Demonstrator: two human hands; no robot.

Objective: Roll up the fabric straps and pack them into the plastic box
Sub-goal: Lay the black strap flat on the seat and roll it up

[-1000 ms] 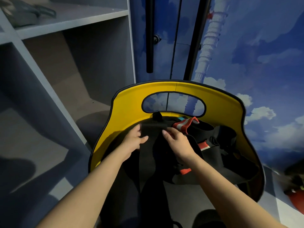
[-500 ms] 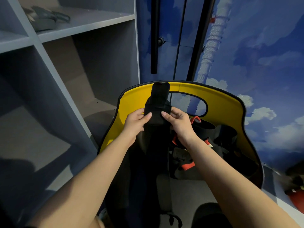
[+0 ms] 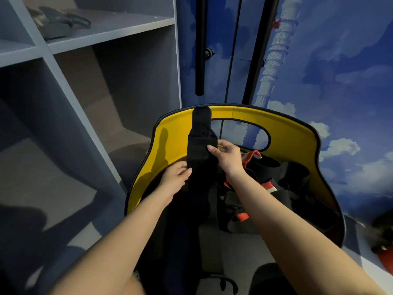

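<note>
Black fabric strap point(image 3: 201, 150), wide and flat, is held upright in front of a yellow container point(image 3: 282, 124) with a black rim and an oval handle cut-out in its far wall. The strap's rounded top end stands up against that yellow wall, and its length hangs down out of view between the forearms. The right hand point(image 3: 228, 155) pinches the strap's right edge near the top, thumb on the front face and fingers curled behind. The left hand point(image 3: 175, 177) grips the left edge lower down, with its fingers curled onto the fabric. Inside the container, to the right of the hands, lies a tangle of more black straps point(image 3: 276, 188), some with orange-red and white sections. Grey shelving point(image 3: 110, 35) rises on the left, with a dark bundle on an upper shelf. A blue wall painted with clouds stands behind.
</note>
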